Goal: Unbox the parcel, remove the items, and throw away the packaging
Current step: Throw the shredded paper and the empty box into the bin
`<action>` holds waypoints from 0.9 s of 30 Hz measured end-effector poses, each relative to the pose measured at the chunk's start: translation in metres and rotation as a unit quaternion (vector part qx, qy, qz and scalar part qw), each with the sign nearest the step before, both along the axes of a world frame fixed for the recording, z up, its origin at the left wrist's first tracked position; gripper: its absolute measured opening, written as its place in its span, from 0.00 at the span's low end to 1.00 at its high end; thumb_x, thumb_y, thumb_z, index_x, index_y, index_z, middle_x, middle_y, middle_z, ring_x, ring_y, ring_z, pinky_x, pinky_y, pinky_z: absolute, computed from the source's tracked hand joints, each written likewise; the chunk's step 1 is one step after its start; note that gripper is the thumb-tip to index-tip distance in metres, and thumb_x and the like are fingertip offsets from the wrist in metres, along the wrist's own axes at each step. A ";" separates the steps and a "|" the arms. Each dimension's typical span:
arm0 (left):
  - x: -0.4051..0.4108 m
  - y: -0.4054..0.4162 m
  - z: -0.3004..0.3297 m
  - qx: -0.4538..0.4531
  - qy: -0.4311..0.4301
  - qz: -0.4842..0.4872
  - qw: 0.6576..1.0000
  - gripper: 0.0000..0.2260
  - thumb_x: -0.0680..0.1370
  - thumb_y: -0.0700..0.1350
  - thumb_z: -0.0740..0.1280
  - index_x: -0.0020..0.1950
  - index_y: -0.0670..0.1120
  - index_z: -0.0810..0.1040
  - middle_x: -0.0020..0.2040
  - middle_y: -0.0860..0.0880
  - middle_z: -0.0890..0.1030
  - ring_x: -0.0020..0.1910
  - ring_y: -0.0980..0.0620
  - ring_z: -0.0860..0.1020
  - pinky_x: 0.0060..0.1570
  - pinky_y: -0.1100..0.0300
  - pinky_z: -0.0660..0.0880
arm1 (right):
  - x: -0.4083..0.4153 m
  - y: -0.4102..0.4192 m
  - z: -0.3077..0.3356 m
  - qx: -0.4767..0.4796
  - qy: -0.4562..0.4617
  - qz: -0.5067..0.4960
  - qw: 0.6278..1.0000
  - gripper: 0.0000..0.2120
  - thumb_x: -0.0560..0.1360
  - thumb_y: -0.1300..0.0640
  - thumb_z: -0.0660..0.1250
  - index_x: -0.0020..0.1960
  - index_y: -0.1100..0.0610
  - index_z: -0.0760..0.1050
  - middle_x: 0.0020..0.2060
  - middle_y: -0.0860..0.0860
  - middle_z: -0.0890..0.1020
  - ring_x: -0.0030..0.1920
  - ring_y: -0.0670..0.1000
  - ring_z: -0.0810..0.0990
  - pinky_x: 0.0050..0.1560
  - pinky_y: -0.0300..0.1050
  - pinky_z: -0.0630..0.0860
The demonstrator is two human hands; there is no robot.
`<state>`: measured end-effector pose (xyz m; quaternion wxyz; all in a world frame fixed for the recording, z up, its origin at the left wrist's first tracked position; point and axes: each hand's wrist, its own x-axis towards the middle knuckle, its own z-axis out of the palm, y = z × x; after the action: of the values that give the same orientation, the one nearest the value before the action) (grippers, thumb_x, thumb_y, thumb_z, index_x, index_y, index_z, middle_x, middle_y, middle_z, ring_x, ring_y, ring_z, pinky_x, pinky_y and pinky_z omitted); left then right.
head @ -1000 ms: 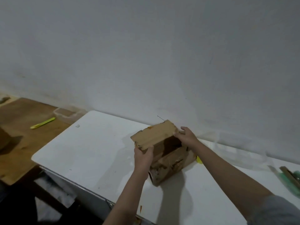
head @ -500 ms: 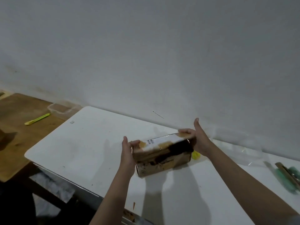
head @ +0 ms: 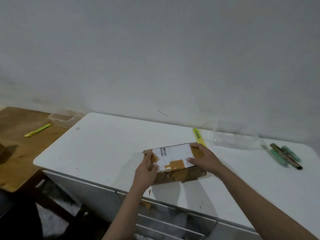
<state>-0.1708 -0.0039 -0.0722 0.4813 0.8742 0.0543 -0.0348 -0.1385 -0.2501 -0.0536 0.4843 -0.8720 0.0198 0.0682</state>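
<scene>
Here the parcel [head: 174, 161] lies flat on the white table [head: 107, 146], near its front edge, label side up with brown tape patches. The left hand [head: 147, 170] grips its left end, fingers curled over the top edge. The right hand [head: 204, 158] rests on the right end, fingers spread and fairly straight, pressing down. Just behind the right hand lies a yellow cutter [head: 199, 136]. Farther right stand a clear tub [head: 233, 135] and green markers [head: 284, 156]. Another yellow cutter [head: 37, 130] lies on the wooden desk [head: 15, 118] at left.
</scene>
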 end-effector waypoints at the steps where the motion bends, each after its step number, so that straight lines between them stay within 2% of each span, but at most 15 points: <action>1: -0.007 -0.002 0.001 -0.008 -0.003 -0.010 1.000 0.25 0.79 0.45 0.63 0.75 0.55 0.61 0.67 0.51 0.73 0.64 0.49 0.72 0.59 0.60 0.68 | -0.012 -0.003 -0.001 0.010 0.000 -0.022 1.000 0.26 0.67 0.51 0.75 0.63 0.43 0.71 0.59 0.43 0.74 0.58 0.48 0.74 0.59 0.46 0.73; 4: -0.028 -0.018 0.003 0.002 -0.020 -0.061 0.998 0.26 0.79 0.46 0.62 0.76 0.56 0.57 0.67 0.51 0.73 0.65 0.50 0.72 0.55 0.65 0.65 | -0.053 -0.017 -0.003 0.042 -0.004 -0.076 0.996 0.24 0.68 0.53 0.75 0.61 0.43 0.72 0.59 0.44 0.74 0.58 0.49 0.74 0.59 0.47 0.74; 9: -0.048 -0.071 -0.003 0.044 -0.042 -0.144 0.988 0.27 0.80 0.47 0.60 0.76 0.55 0.54 0.66 0.47 0.75 0.61 0.47 0.74 0.51 0.65 0.64 | -0.120 -0.058 -0.010 0.046 -0.012 -0.168 0.985 0.25 0.69 0.54 0.74 0.64 0.45 0.71 0.61 0.42 0.71 0.61 0.47 0.71 0.62 0.48 0.71; 13: -0.067 -0.124 -0.006 0.036 -0.034 -0.210 0.976 0.27 0.79 0.47 0.60 0.76 0.56 0.53 0.67 0.47 0.73 0.63 0.46 0.73 0.56 0.61 0.67 | -0.168 -0.103 -0.009 0.038 -0.020 -0.228 0.973 0.25 0.70 0.54 0.73 0.65 0.46 0.70 0.61 0.42 0.70 0.61 0.47 0.70 0.62 0.46 0.70; 16: -0.087 -0.170 -0.006 0.027 -0.030 -0.249 0.968 0.27 0.79 0.47 0.60 0.76 0.56 0.53 0.69 0.47 0.71 0.66 0.46 0.71 0.61 0.57 0.66 | -0.205 -0.142 -0.009 0.031 -0.019 -0.268 0.963 0.25 0.71 0.53 0.73 0.65 0.45 0.70 0.61 0.41 0.68 0.63 0.48 0.69 0.63 0.53 0.72; 19: -0.115 -0.222 -0.006 0.013 -0.027 -0.294 0.955 0.27 0.80 0.47 0.60 0.77 0.55 0.53 0.70 0.47 0.70 0.67 0.46 0.69 0.61 0.58 0.66 | -0.251 -0.188 -0.010 0.031 -0.026 -0.301 0.953 0.25 0.70 0.52 0.74 0.64 0.45 0.70 0.66 0.44 0.69 0.67 0.51 0.68 0.66 0.55 0.70; 21: -0.140 -0.263 -0.006 0.004 -0.027 -0.327 0.945 0.27 0.80 0.47 0.60 0.77 0.55 0.53 0.71 0.47 0.69 0.68 0.47 0.68 0.63 0.57 0.66 | -0.291 -0.224 -0.011 0.023 -0.034 -0.328 0.944 0.25 0.69 0.50 0.74 0.63 0.43 0.71 0.67 0.47 0.71 0.66 0.52 0.70 0.64 0.53 0.71; 24: -0.189 -0.333 -0.005 -0.007 -0.020 -0.366 0.930 0.27 0.80 0.47 0.60 0.77 0.54 0.54 0.71 0.47 0.68 0.68 0.47 0.68 0.62 0.58 0.65 | -0.361 -0.281 -0.009 0.021 -0.022 -0.371 0.928 0.23 0.69 0.49 0.74 0.61 0.37 0.70 0.63 0.50 0.75 0.61 0.54 0.74 0.60 0.54 0.75; 27: -0.240 -0.402 -0.011 -0.023 -0.001 -0.414 0.910 0.27 0.80 0.45 0.60 0.77 0.53 0.54 0.73 0.49 0.65 0.70 0.48 0.66 0.62 0.60 0.64 | -0.431 -0.332 -0.006 0.018 -0.022 -0.403 0.915 0.23 0.73 0.53 0.71 0.65 0.42 0.69 0.61 0.48 0.73 0.60 0.52 0.73 0.55 0.47 0.73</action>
<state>-0.4106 -0.4058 -0.0837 0.4435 0.8071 -0.3139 -0.2311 -0.5699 -0.5821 -0.0596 0.4866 -0.7825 0.3578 -0.1515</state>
